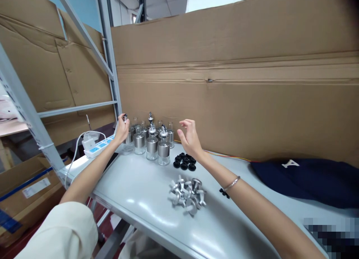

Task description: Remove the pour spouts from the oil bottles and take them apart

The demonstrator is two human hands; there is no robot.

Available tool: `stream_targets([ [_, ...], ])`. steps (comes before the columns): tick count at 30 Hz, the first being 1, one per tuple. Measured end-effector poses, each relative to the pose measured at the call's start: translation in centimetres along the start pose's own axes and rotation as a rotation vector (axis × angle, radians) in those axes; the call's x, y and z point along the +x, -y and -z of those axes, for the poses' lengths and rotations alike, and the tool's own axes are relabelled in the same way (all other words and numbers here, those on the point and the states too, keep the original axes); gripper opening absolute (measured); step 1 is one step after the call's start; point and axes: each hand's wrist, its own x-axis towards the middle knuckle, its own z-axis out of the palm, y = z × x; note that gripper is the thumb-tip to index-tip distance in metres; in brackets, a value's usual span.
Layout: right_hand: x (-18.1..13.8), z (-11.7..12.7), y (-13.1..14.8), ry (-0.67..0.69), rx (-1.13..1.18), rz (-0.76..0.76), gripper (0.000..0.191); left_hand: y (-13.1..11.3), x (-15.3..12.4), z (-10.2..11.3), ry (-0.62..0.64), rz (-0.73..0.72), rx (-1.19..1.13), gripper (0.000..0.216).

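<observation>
My left hand (122, 130) is at the top of the leftmost glass bottle with a steel sleeve (128, 136). Its fingers pinch a small black and silver top piece (125, 118), partly hidden; whether that sits on the bottle I cannot tell. My right hand (190, 139) is raised with thumb and fingers apart, holding nothing, behind a cluster of black round stoppers (184, 161). Between the hands stand several similar bottles (152, 146), some fitted with shiny silver tops (163, 131). Nearer me lies a pile of silver metal pieces with stems and discs (187, 195).
A white power strip (98, 146) with a plugged-in adapter lies at the table's left edge, beside a grey metal rack post (110, 64). Cardboard (238, 113) walls off the back. A navy cap (305, 180) rests at right, and small black bits (224, 193) lie beneath my right forearm.
</observation>
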Motion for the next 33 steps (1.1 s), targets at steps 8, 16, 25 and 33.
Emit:
stream_targets([
  [8, -0.7, -0.3, -0.8, 0.001, -0.01, -0.012, 0.025, -0.4, -0.6, -0.9, -0.067, 0.004, 0.078, 0.035],
  [16, -0.1, -0.1, 0.1, 0.114, -0.083, 0.037, 0.022, -7.9, 4.3, -4.5, 0.381, -0.005, 0.292, 0.038],
  [25, -1.6, -1.0, 2.3, 0.663, -0.341, 0.188, 0.042, -7.4, 6.8, -9.0, 0.64, 0.057, 0.314, 0.029],
  [33, -1.8, -1.9, 2.9, 0.694, -0.535, 0.19, 0.054, -9.3, 7.4, -4.7, 0.237, -0.038, 0.137, 0.028],
])
